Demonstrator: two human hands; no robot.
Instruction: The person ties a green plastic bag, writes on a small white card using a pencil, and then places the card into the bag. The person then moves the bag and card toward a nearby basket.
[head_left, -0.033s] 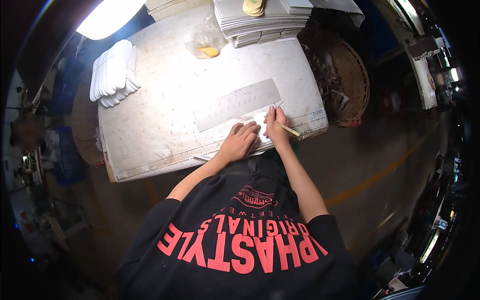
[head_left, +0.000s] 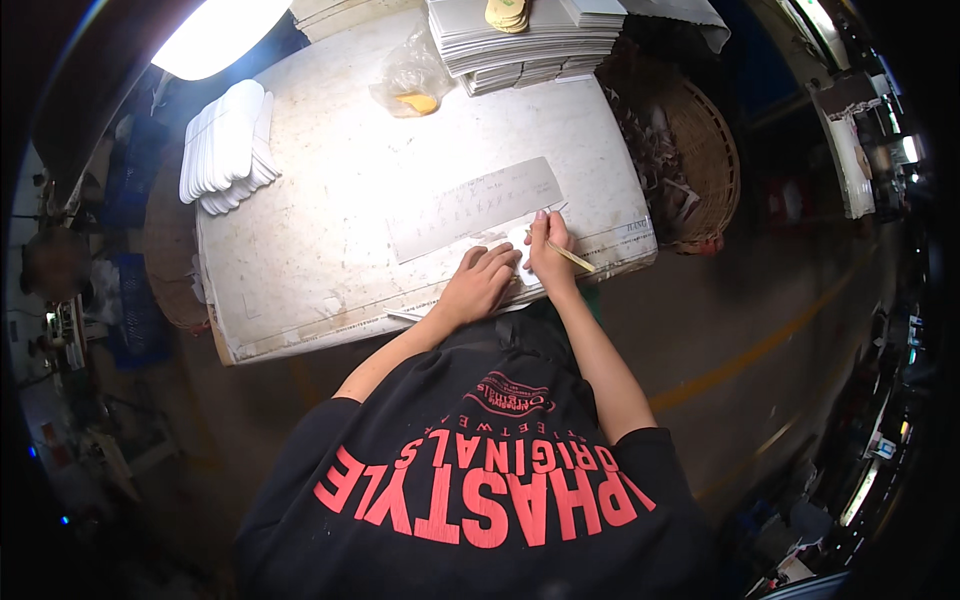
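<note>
In my right hand (head_left: pixel 551 258), a slim pale-yellow pen (head_left: pixel 578 262) is pinched, its back end slanting down to the right and its tip hidden by the fingers. Beneath that hand lies a small white piece (head_left: pixel 525 268) by the table's near edge. My left hand (head_left: pixel 480 286) rests palm down just left of it, fingers laid out with their tips at the piece's left side. Just beyond both hands is a long grey card sheet (head_left: pixel 470 205) with handwriting on it.
The worn white table (head_left: pixel 300 260) carries a stack of white rounded insole-shaped pieces (head_left: pixel 225 140) at left. A clear plastic bag (head_left: pixel 415 70) with something yellow lies farther back, beside stacked white sheets (head_left: pixel 525 45). A wicker basket (head_left: pixel 715 150) stands right of the table; a lamp (head_left: pixel 220 35) glows above.
My right hand and the pen have shifted very slightly to the left over the white piece. My left hand stays in place.
</note>
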